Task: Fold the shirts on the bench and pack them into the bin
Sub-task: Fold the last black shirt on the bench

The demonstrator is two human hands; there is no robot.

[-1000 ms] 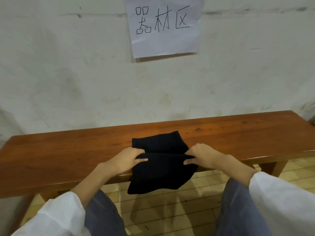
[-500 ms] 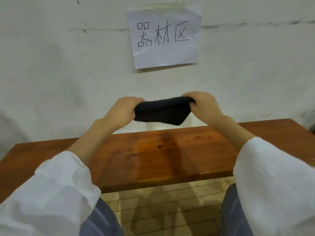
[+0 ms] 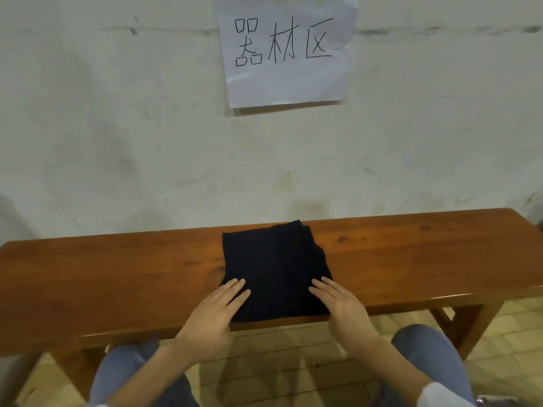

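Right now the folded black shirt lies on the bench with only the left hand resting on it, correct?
No. The head view shows both the left hand and the right hand resting flat on the folded black shirt, which does lie on the bench.

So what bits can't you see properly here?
Head view only.
Folded black cloth shirt: its near corners lie under the left hand and right hand; too dark to count layers.
White paper sign: top cut off by the upper edge.
Packing bin: nowhere in frame.
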